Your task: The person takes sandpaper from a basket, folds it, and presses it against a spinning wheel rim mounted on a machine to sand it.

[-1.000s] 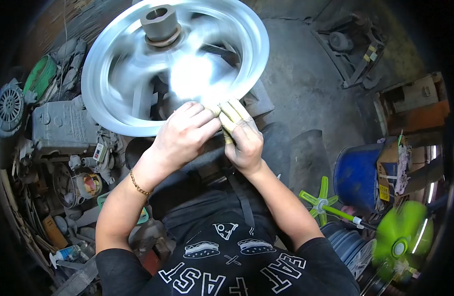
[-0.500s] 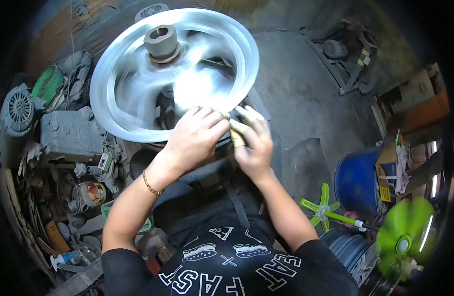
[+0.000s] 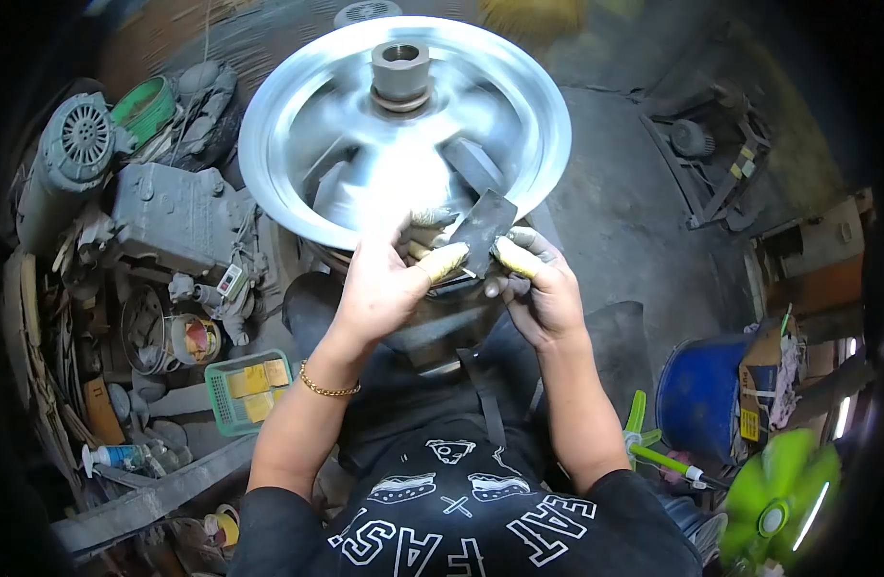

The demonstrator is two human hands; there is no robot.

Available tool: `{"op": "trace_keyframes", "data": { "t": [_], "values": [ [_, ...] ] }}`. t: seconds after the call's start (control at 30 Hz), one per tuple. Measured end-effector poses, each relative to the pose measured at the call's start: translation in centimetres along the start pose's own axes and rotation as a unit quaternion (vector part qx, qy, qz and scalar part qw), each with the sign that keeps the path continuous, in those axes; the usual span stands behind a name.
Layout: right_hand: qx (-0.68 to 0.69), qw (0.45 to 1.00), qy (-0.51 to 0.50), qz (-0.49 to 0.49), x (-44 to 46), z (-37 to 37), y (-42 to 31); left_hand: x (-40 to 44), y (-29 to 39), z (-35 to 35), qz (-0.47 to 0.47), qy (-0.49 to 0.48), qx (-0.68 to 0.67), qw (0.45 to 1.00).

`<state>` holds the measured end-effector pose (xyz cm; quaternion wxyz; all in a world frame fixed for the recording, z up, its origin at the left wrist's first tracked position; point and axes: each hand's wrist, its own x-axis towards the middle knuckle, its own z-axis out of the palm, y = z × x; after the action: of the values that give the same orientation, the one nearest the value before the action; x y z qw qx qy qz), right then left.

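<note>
A small dark rectangular sheet (image 3: pixel 484 229), which looks like sandpaper, is held up between both hands. My left hand (image 3: pixel 389 284) pinches its left edge between thumb and fingers. The thumb and fingertips of my right hand (image 3: pixel 546 287) close on its lower right edge. Yellowish tape or finger covers wrap several fingertips on both hands. Just beyond the hands a shiny metal wheel (image 3: pixel 269 183) lies tilted on its mount, its spokes blurred as if spinning. A thick metal nut or collar (image 3: pixel 400 75) sits at its hub. Bright glare hides part of the spokes.
At left are a green basket (image 3: pixel 232 423) with yellow pads, a grey motor (image 3: pixel 76 144) and cluttered parts. A blue drum (image 3: pixel 697 389) and a green fan (image 3: pixel 783 505) stand at right. A metal frame with a motor (image 3: pixel 694 139) is on the floor behind.
My hands have drawn apart slightly, and the dark sheet now shows between them. The view has shifted, so the wheel appears further right. The green basket has come into fuller view.
</note>
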<state>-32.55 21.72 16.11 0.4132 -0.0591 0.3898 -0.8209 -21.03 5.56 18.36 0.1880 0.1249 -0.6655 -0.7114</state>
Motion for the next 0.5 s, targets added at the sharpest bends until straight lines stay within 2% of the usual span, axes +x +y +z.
{"op": "trace_keyframes", "data": {
  "t": [0.03,0.13,0.33,0.4,0.43,0.47,0.5],
  "values": [
    [-0.025,0.999,-0.02,0.001,0.1,0.2,0.0,-0.1,0.2,-0.2,-0.02,-0.009,-0.047,0.999],
    [-0.081,0.995,-0.049,-0.011,0.0,0.8,-0.3,-0.4,0.0,-1.1,-0.036,-0.002,-0.063,0.997],
    [-0.175,0.98,-0.074,-0.061,0.3,2.1,-1.6,-0.6,1.6,-1.9,-0.025,-0.057,-0.002,0.998],
    [-0.327,0.937,-0.097,-0.072,0.4,2.3,-2.3,-0.4,1.4,-2.0,0.028,-0.066,0.096,0.993],
    [-0.342,0.932,-0.098,-0.065,0.3,2.5,-2.6,-0.1,0.6,-2.6,0.033,-0.068,0.15,0.986],
    [-0.342,0.932,-0.1,-0.066,0.3,2.7,-2.7,-0.2,0.5,-2.7,0.034,-0.066,0.151,0.986],
    [-0.327,0.938,-0.092,-0.067,0.3,2.9,-2.8,-0.2,1.0,-2.7,-0.021,-0.058,0.142,0.988]
  ]
}}
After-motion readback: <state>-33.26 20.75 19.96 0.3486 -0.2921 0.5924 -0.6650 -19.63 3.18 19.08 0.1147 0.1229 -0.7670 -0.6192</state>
